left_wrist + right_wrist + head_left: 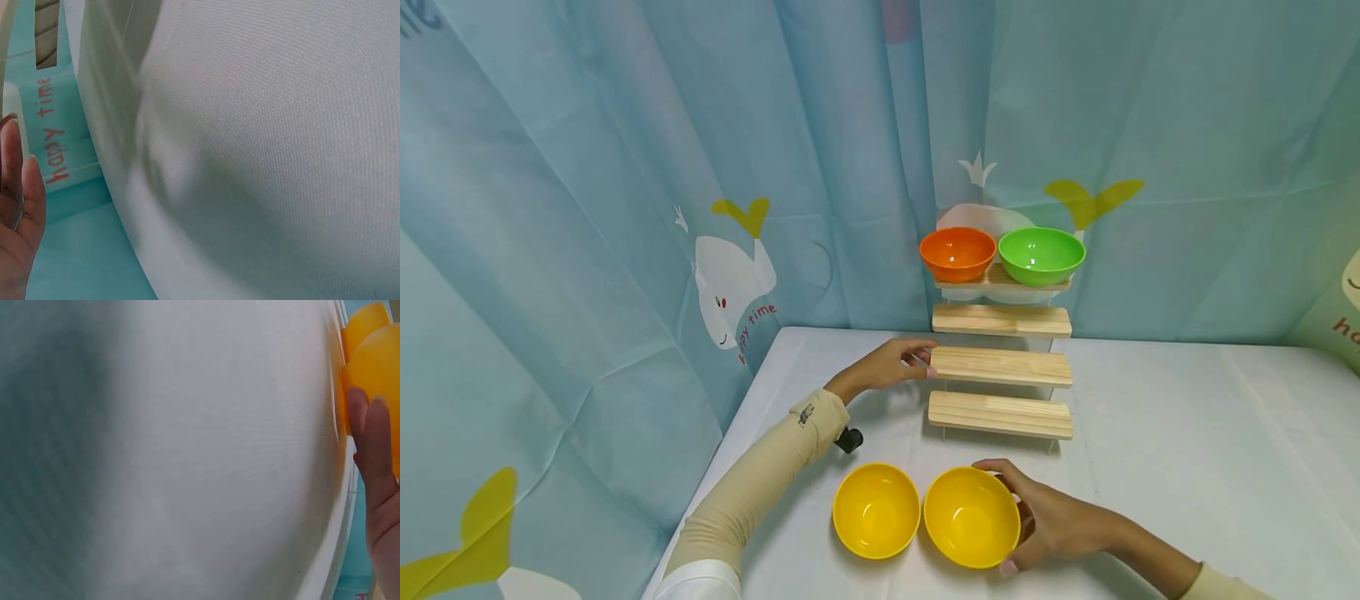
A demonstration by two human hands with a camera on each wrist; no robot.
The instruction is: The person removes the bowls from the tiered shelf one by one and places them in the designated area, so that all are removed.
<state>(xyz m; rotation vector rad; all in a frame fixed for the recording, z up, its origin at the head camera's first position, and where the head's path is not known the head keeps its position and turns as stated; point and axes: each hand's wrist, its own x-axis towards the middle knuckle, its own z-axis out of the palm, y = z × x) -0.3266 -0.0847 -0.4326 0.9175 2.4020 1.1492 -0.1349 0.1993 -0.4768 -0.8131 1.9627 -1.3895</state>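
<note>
A tiered stand with several wooden steps (1000,365) rises in the middle of the table. At the left end of one of its lower steps, my left hand (883,365) holds on, fingers on the upper edge and thumb below. My right hand (1063,518) grips a yellow bowl (972,517) by its right side, fingers at the far rim and thumb at the near one. A second yellow bowl (876,511) sits right beside it on the left. In the right wrist view, fingers of the right hand (381,462) lie along the yellow bowl's side (378,369).
On the stand's top step are an orange bowl (957,255) and a green bowl (1041,257). A white cloth covers the table (1187,433). Behind it hangs a light-blue curtain (850,167) with whale prints. A small black object (849,440) shows by the left forearm.
</note>
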